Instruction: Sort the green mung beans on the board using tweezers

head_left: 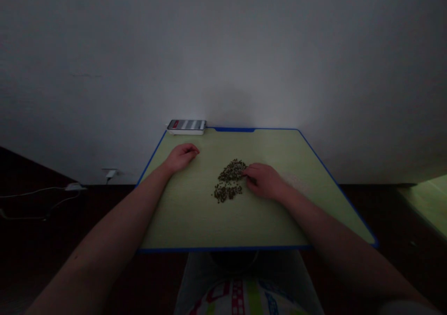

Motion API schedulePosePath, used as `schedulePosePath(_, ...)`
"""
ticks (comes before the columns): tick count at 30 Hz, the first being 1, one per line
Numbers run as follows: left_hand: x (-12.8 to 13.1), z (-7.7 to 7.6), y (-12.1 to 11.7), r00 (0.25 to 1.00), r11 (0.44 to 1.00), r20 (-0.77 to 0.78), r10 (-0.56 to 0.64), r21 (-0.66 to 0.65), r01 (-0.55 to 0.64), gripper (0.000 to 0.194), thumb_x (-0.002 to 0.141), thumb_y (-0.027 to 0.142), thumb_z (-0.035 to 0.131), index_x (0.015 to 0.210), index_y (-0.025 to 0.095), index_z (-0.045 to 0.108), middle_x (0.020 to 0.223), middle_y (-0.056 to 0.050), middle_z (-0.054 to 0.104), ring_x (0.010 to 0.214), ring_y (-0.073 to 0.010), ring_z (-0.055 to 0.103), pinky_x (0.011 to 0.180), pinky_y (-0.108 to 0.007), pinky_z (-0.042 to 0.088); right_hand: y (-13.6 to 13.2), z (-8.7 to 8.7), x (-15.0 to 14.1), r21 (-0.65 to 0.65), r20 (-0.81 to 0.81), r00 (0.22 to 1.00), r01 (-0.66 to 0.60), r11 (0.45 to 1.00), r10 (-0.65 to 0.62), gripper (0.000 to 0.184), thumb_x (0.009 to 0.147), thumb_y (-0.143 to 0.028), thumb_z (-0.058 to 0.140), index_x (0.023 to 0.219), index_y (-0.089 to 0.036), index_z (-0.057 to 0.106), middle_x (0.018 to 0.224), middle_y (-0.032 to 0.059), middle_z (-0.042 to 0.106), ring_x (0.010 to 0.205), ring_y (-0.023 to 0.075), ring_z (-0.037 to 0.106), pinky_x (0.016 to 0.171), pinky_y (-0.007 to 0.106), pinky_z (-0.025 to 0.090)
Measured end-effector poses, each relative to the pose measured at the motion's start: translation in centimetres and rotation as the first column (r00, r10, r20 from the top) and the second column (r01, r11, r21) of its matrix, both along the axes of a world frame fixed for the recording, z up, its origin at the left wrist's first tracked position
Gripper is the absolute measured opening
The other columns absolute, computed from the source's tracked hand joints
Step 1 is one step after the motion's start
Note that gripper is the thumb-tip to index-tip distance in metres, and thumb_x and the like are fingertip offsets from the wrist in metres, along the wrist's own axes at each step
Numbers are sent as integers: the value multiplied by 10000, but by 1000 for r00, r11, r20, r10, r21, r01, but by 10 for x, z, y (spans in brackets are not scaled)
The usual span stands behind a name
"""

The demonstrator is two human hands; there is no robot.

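Two heaps of small dark grains, perhaps beans or seeds, lie near the middle of the table: a larger far heap [233,170] and a smaller near heap [226,193]. At the right edge of the far heap, my right hand [264,180] has thumb and fingertips pinched together; whatever is between them is too small to make out. My left hand [182,157] rests on the tabletop left of the heaps, fingers loosely curled in, with nothing visible in it. Beyond my right wrist spreads a patch of pale small grains [296,182], partly hidden by the forearm.
The pale yellow-green table [195,226] has a blue rim and stands against a grey wall [230,50]. A phone [187,124] lies on a white box [186,131] at the far left corner. Left of the table, a plug [111,173] and white cables [33,191] show.
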State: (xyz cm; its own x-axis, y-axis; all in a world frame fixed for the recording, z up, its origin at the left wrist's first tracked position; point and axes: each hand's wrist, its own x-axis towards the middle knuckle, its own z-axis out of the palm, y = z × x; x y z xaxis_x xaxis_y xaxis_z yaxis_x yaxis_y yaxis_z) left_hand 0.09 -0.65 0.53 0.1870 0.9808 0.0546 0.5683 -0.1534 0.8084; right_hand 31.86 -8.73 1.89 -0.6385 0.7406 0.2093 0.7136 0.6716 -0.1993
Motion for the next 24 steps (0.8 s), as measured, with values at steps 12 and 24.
schedulePosePath(12,-1,-2,1,1000,999,-11,-12,34,13,218,694,351,526,775,173,623,584,22,519,627,-137,482,622,-267,397,0,0,0,5,-23,988,-156,988,156,243,771,-133,506,956,-167,659,844,73,658,799,200,567,729,316,408)
schedulePosePath(24,-4,-6,5,999,999,-37,-17,42,19,223,690,344,525,780,169,630,640,9,565,650,-138,492,631,-263,409,-11,8,11,-77,-25,988,-156,985,155,164,790,-143,510,876,-179,645,807,60,640,777,196,564,714,307,391)
